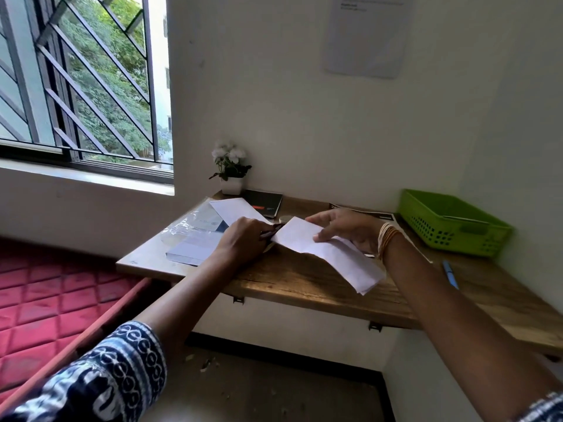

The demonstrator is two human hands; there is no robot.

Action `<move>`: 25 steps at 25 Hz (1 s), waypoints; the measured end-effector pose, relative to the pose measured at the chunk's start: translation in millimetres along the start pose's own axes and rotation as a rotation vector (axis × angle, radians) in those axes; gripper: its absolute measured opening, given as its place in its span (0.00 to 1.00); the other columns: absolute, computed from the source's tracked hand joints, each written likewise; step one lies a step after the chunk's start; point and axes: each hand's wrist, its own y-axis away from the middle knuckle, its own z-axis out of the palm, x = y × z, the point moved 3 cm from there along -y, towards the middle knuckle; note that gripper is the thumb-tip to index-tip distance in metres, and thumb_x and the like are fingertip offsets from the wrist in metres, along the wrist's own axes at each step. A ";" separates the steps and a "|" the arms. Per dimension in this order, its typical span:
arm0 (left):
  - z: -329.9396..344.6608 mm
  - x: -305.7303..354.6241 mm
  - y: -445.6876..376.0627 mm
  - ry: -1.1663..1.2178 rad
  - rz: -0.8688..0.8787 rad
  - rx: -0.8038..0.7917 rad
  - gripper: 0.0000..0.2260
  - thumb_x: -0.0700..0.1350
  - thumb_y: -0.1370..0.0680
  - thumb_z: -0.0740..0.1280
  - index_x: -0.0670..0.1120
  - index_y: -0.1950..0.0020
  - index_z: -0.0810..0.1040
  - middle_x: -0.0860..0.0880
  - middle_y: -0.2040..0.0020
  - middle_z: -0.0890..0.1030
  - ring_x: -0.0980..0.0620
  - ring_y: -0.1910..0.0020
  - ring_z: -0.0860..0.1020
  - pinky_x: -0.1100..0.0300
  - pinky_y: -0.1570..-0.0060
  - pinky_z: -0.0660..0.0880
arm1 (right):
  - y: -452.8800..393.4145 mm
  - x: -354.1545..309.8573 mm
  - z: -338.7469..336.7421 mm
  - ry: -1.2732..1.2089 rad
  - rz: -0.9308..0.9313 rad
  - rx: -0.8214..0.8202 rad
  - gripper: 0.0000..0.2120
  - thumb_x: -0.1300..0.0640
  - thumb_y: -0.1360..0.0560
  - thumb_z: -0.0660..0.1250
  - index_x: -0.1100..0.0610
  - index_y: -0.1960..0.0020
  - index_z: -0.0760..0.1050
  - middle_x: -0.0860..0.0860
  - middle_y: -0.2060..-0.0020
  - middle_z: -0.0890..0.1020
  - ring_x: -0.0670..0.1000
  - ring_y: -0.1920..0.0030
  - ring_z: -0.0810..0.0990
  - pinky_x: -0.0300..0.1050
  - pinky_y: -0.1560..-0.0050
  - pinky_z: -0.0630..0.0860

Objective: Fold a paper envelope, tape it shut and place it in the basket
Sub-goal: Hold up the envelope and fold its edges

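The folded paper envelope point(327, 254) lay on the wooden shelf point(304, 284), right in front of the person. Its long side ran from the far left corner down toward the near right corner. The right hand point(344, 228) rested on its far half, with fingers bent over the top edge and thumb pressing flat on the paper. The left hand point(243, 242) was at the envelope's far left tip, its fingers curled around something small and dark; what it was could not be told. The green basket point(451, 226) sat well off to the right, so the right hand was nearer to it.
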 end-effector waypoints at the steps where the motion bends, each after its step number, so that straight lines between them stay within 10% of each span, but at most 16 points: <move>1: -0.2 1.5 0.3 0.002 0.018 -0.026 0.12 0.46 0.24 0.66 0.47 0.43 0.82 0.44 0.49 0.84 0.45 0.53 0.82 0.52 0.53 0.79 | -1.5 2.2 1.5 0.009 0.005 0.025 0.21 0.69 0.26 0.65 0.60 0.34 0.73 0.61 0.38 0.78 0.57 0.44 0.77 0.55 0.36 0.71; 7: 4.3 1.9 -0.6 0.064 0.020 -0.076 0.10 0.45 0.26 0.65 0.43 0.52 0.83 0.44 0.56 0.84 0.46 0.58 0.81 0.51 0.59 0.78 | -7.3 3.6 20.6 -0.063 -0.041 0.294 0.17 0.70 0.29 0.67 0.63 0.41 0.78 0.62 0.45 0.81 0.55 0.52 0.78 0.47 0.48 0.74; 15: 15.9 -4.1 -7.0 0.154 -0.028 -0.211 0.20 0.34 0.24 0.56 0.43 0.34 0.75 0.41 0.36 0.77 0.42 0.38 0.75 0.51 0.40 0.71 | -9.3 0.8 32.7 0.094 0.045 0.278 0.15 0.68 0.31 0.69 0.66 0.45 0.80 0.64 0.46 0.81 0.54 0.56 0.78 0.45 0.54 0.73; 25: 16.3 0.7 -6.2 0.190 0.083 -0.144 0.14 0.39 0.24 0.65 0.46 0.40 0.81 0.44 0.43 0.82 0.47 0.46 0.80 0.52 0.47 0.77 | -32.3 8.5 29.4 0.051 0.140 0.294 0.15 0.64 0.29 0.69 0.69 0.45 0.79 0.62 0.56 0.82 0.54 0.60 0.77 0.45 0.56 0.71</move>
